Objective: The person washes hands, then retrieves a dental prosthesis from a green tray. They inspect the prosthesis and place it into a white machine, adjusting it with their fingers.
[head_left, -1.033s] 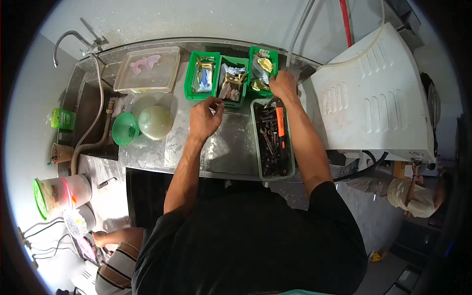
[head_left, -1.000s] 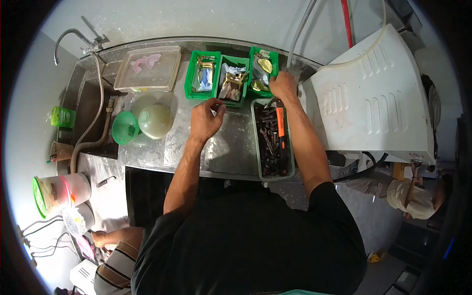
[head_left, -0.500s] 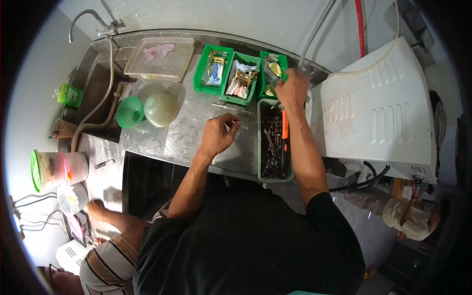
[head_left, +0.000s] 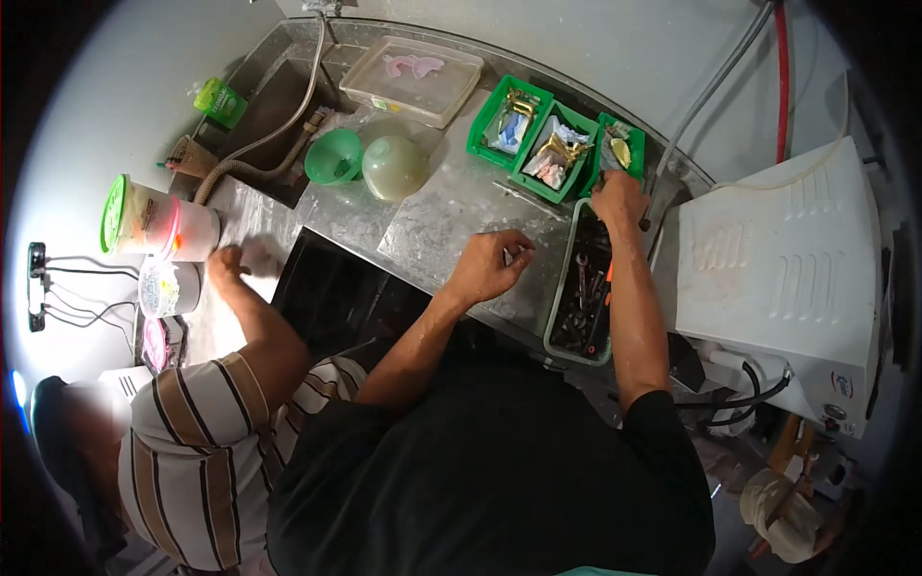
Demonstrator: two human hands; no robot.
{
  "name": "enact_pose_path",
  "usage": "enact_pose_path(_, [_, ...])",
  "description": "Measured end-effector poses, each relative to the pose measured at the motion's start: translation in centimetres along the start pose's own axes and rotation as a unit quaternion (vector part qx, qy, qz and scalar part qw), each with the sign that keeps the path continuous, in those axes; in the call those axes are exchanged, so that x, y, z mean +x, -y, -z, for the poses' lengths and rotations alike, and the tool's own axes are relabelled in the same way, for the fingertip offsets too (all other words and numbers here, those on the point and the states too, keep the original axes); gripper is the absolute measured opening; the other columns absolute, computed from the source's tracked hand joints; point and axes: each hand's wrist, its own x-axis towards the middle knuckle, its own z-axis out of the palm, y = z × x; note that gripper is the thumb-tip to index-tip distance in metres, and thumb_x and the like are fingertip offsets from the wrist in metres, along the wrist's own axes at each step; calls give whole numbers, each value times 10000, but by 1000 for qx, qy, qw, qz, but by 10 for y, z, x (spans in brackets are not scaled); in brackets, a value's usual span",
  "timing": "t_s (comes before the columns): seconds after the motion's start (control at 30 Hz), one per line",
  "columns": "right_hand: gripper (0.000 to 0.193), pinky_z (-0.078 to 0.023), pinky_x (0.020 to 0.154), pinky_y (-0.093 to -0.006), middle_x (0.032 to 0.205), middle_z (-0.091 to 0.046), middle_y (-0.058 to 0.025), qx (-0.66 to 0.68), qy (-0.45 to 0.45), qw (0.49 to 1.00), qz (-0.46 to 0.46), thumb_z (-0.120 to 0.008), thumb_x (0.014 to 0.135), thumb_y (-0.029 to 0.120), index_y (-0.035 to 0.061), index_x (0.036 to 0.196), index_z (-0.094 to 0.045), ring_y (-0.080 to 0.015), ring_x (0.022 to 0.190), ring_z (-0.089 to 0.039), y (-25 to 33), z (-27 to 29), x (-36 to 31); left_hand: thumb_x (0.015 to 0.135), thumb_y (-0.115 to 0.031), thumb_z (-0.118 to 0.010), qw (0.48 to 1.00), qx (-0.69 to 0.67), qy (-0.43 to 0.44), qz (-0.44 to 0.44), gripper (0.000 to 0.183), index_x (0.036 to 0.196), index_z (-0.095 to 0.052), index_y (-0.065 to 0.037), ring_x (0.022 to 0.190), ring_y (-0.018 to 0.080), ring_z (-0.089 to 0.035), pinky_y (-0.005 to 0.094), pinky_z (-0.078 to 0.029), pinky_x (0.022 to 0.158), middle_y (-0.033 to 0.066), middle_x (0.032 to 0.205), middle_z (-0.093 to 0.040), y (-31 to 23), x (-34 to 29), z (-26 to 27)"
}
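My left hand (head_left: 488, 267) hovers over the bare metal counter, its fingers loosely bent and the thumb apart, with nothing in it. At the front of the rightmost green bin (head_left: 638, 171) is my right hand (head_left: 620, 200); its fingertips are hidden, so I cannot make out whether it holds anything. That bin contains a yellow piece (head_left: 620, 152). Below my right wrist lies a long clear tray (head_left: 552, 331) of dark metal tools, with a wrench (head_left: 582, 274) among them. My forearm partly covers an orange-and-black handled tool (head_left: 608, 288).
Two more green bins (head_left: 473, 144) hold small packets. Farther left are a lidded plastic box (head_left: 451, 96), a pale ball (head_left: 395, 168), a green bowl (head_left: 331, 158) and a sink (head_left: 264, 115). A white vented machine (head_left: 759, 259) stands right. A co-worker's hand (head_left: 229, 264) rests near tubs (head_left: 197, 230).
The view has swung, so the counter sits farther right in the picture. My right hand has drawn back to the bin's near edge. The co-worker's arm has reached forward.
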Motion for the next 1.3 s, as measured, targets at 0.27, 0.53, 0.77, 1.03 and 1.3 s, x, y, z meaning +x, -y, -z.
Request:
enact_pose_path(0.27, [221,-580,825,-406,1043,-780,-146,259,-108,959,22,-726,911,156,80,1113,-774,-311,935,-758,-22,25,-19,926,-177,-722,999,-39,4,14,183,1027,-756,-29,672,226,-693,357,-547,655,130,806,-738,1,-1,-1])
enact_pose_path(0.53, [322,-568,824,-298,1091,-772,-111,550,-118,807,179,-751,915,-53,8,1227,-701,-141,942,-722,-11,37,-100,1041,-185,-657,942,-325,-14,80,302,1270,-631,10,933,125,-683,305,-532,829,85,1068,-756,-3,20,-17])
enact_pose_path(0.77, [263,-578,817,-302,1077,-776,-107,514,-35,825,232,-788,883,-18,6,1139,-734,-170,962,-740,-11,38,-159,1065,-211,-636,903,-426,30,45,475,1457,-512,28,1123,201,-688,345,-553,935,147,1233,-723,-22,33,-33])
enact_pose_path(1.03, [249,-571,807,-338,1051,-765,-128,462,-50,846,263,-789,900,50,-5,1134,-728,-211,980,-739,-25,41,-154,1070,-145,-585,881,-448,70,136,410,1441,-523,18,1081,219,-705,366,-581,920,159,1234,-710,-16,38,-38])
enact_pose_path(1.3, [173,-553,756,-280,966,-774,-74,473,-71,869,125,-762,945,110,27,1096,-751,-142,844,-713,-45,29,-125,1055,-196,-570,886,-424,51,178,380,1392,-591,-21,905,149,-672,306,-558,826,121,1112,-721,-6,34,-7])
